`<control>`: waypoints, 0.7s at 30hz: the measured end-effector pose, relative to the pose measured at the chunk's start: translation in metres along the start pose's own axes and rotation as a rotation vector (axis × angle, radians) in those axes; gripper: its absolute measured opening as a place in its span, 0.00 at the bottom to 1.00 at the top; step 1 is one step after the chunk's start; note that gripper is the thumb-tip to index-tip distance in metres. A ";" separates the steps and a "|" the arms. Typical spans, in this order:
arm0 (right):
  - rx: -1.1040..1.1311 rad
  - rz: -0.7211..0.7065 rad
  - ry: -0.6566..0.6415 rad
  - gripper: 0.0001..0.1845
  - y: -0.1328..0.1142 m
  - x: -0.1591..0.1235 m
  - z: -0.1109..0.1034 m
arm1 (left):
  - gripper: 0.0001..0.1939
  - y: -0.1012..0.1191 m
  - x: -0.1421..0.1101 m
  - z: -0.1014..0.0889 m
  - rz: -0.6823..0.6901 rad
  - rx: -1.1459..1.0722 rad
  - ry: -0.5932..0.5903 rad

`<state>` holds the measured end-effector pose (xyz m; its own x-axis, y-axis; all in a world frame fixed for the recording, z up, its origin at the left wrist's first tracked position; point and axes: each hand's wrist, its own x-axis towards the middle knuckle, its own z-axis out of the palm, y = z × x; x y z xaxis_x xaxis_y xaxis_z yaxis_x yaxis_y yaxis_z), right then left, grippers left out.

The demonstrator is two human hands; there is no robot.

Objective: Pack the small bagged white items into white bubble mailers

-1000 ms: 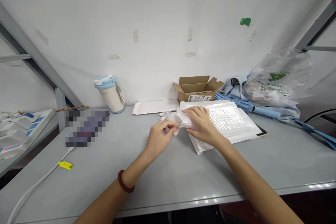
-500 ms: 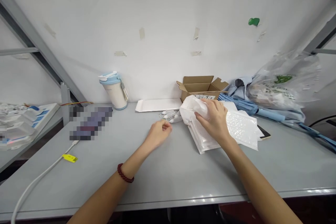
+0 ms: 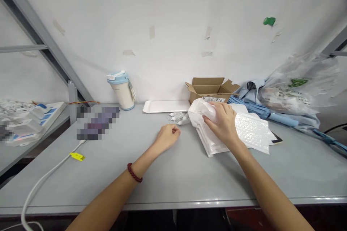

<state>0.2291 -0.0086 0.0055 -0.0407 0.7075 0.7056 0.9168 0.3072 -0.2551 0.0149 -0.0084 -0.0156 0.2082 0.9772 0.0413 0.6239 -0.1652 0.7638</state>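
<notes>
My right hand (image 3: 224, 122) is closed on the crumpled upper end of a white bubble mailer (image 3: 207, 135). That mailer lies over more white padded mailers (image 3: 256, 133), which rest on the grey table (image 3: 189, 182). Loosely curled into a fist, my left hand (image 3: 167, 138) rests on the table, with nothing visible in its fingers. Just beyond it lie several small white cables (image 3: 177, 117). A flat white box (image 3: 166, 106) sits behind them along the wall. The inside of the mailer is hidden by its folds and my right hand.
An open cardboard box (image 3: 207, 88) stands at the back. To its right are a blue umbrella (image 3: 279, 117) and a clear plastic bag (image 3: 295, 90). A lidded cup (image 3: 123, 92), a blurred-out device (image 3: 99, 124) and a white cable (image 3: 51, 171) are on the left.
The whole view has shifted slightly, so things appear a little further right. Both hands keep nearly the same pose, the right one still on the mailer.
</notes>
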 end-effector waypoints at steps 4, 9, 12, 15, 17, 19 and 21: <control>0.009 0.010 0.013 0.20 0.000 0.000 -0.001 | 0.09 -0.002 0.002 -0.001 -0.011 0.000 0.016; 0.024 0.024 0.003 0.20 0.000 0.001 -0.001 | 0.11 -0.020 0.017 -0.009 0.020 0.206 0.155; 0.029 0.020 0.006 0.21 0.001 0.001 0.000 | 0.14 -0.042 0.034 -0.021 0.112 0.487 0.323; 0.027 0.019 -0.004 0.21 0.001 0.000 0.001 | 0.17 -0.061 0.048 -0.033 0.103 0.599 0.332; 0.022 0.021 -0.012 0.20 0.001 0.000 0.002 | 0.20 -0.068 0.052 -0.038 0.073 0.611 0.332; 0.016 0.024 -0.018 0.20 0.001 0.000 0.002 | 0.22 -0.069 0.052 -0.040 0.059 0.607 0.347; 0.010 0.026 -0.026 0.21 0.001 0.000 0.001 | 0.24 -0.066 0.051 -0.040 0.059 0.594 0.363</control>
<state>0.2292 -0.0071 0.0046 -0.0271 0.7314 0.6814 0.9135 0.2949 -0.2803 -0.0460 0.0582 -0.0385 0.0542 0.9301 0.3632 0.9472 -0.1630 0.2761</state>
